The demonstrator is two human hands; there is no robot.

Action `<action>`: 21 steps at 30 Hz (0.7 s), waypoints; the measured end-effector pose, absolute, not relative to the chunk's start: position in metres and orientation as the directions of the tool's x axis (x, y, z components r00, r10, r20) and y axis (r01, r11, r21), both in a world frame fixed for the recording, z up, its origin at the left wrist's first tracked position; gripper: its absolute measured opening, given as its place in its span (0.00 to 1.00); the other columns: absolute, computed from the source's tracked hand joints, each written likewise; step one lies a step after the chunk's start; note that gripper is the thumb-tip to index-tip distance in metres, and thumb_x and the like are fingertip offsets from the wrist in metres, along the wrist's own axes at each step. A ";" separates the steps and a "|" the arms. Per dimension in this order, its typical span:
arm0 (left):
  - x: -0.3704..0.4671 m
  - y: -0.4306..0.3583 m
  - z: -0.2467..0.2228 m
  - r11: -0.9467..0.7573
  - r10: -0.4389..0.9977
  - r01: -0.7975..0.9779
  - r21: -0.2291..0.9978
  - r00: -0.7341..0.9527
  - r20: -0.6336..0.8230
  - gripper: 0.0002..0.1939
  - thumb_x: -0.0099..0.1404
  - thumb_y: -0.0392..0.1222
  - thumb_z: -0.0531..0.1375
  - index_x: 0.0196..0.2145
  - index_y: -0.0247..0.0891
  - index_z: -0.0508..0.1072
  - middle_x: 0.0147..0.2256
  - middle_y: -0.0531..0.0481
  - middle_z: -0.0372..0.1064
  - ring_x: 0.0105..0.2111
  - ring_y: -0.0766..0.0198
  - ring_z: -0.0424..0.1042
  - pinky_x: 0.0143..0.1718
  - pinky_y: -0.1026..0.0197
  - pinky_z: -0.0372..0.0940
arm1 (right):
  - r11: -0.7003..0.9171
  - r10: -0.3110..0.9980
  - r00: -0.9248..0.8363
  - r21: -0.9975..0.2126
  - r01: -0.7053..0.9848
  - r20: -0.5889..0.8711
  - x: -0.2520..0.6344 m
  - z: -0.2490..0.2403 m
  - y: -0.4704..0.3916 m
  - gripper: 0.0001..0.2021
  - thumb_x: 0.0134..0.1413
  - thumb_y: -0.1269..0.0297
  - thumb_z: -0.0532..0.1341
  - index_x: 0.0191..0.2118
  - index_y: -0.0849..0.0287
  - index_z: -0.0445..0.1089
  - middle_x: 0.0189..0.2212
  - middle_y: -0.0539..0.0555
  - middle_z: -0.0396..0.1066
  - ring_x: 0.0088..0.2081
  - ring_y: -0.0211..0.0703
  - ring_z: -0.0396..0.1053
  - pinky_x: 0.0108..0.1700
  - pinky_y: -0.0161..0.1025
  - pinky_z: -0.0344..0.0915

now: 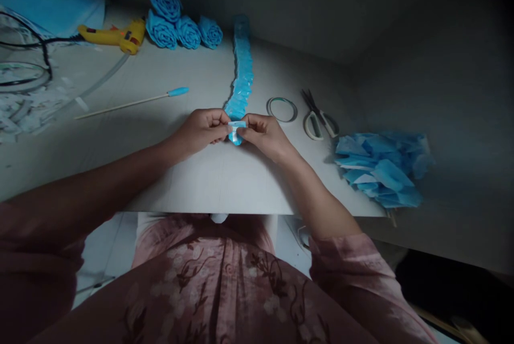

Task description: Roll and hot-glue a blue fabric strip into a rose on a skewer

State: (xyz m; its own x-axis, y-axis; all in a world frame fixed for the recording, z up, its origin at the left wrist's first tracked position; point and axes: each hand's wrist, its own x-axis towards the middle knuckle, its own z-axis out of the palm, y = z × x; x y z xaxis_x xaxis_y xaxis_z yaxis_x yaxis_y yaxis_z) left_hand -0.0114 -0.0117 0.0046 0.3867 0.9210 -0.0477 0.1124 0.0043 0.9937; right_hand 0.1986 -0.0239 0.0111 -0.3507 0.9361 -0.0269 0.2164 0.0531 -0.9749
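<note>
A long blue crinkled strip [243,74] runs from the back of the table towards me, pleated along its length. Its near end is pinched between both my hands. My left hand [206,130] is closed, with thumb and forefinger on the left edge of that end. From the other side my right hand [267,132] grips the right edge, thumb on top. A pale, shiny patch shows on the strip between the two thumbs. To the left lies a thin stick [128,106] with a blue tip.
Several rolled blue paper roses [188,32] sit at the back beside a yellow glue gun [116,36]. Right of my hands are a tape ring [282,109] and scissors [318,116]. A blue petalled bundle [381,167] lies at the right edge, white scraps [28,103] at the left.
</note>
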 end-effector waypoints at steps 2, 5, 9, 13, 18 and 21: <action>-0.011 -0.012 0.005 0.016 0.924 0.102 0.995 0.378 -0.054 0.08 0.61 0.36 0.69 0.28 0.38 0.73 0.22 0.54 0.67 0.22 0.69 0.64 0.25 0.67 0.59 | 0.045 0.938 -0.345 -0.976 0.211 -0.032 0.200 0.012 -0.024 0.20 0.56 0.54 0.74 0.26 0.54 0.63 0.25 0.46 0.64 0.31 0.38 0.58 0.35 0.39 0.55; -0.010 -0.012 0.007 0.029 0.930 0.087 0.996 0.363 -0.059 0.07 0.61 0.34 0.67 0.28 0.38 0.73 0.21 0.54 0.67 0.22 0.69 0.63 0.25 0.66 0.58 | 0.028 0.935 -0.353 -0.984 0.176 -0.037 0.203 0.015 -0.023 0.16 0.56 0.55 0.73 0.27 0.55 0.69 0.26 0.48 0.69 0.32 0.39 0.64 0.37 0.39 0.61; -0.012 -0.011 0.009 0.031 0.943 0.067 0.997 0.329 -0.052 0.07 0.63 0.33 0.68 0.29 0.38 0.74 0.22 0.54 0.68 0.22 0.69 0.64 0.25 0.65 0.59 | -0.018 0.934 -0.353 -0.995 0.098 -0.052 0.205 0.020 -0.024 0.17 0.56 0.48 0.75 0.32 0.55 0.75 0.29 0.50 0.75 0.35 0.41 0.72 0.43 0.41 0.72; -0.012 -0.011 0.009 0.030 0.949 0.053 0.998 0.312 -0.045 0.09 0.64 0.34 0.69 0.29 0.38 0.74 0.23 0.53 0.71 0.22 0.69 0.65 0.26 0.66 0.61 | -0.024 0.942 -0.331 -0.995 0.100 -0.056 0.203 0.018 -0.023 0.24 0.54 0.41 0.78 0.31 0.55 0.73 0.27 0.48 0.72 0.32 0.39 0.69 0.40 0.39 0.70; -0.012 -0.011 0.010 0.060 0.937 0.016 0.998 0.344 -0.062 0.09 0.69 0.38 0.67 0.31 0.37 0.75 0.26 0.50 0.74 0.24 0.68 0.68 0.27 0.66 0.64 | 0.027 0.949 -0.315 -0.992 0.119 -0.012 0.202 0.011 -0.020 0.26 0.53 0.40 0.79 0.30 0.55 0.70 0.25 0.47 0.70 0.30 0.38 0.65 0.37 0.39 0.63; -0.012 -0.010 0.009 0.047 0.926 0.041 0.998 0.372 -0.059 0.06 0.67 0.38 0.68 0.33 0.37 0.76 0.25 0.52 0.72 0.24 0.68 0.67 0.26 0.67 0.63 | 0.047 0.946 -0.324 -0.991 0.122 0.005 0.202 0.009 -0.019 0.26 0.53 0.41 0.79 0.29 0.55 0.69 0.25 0.46 0.68 0.30 0.37 0.63 0.36 0.38 0.59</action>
State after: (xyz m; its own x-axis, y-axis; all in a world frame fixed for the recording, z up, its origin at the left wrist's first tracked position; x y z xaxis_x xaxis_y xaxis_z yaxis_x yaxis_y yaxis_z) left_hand -0.0119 -0.0104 0.0092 0.3719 0.9264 -0.0588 0.0409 0.0470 0.9981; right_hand 0.2019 -0.0195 0.0089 -0.3240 0.9460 0.0047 0.1225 0.0469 -0.9914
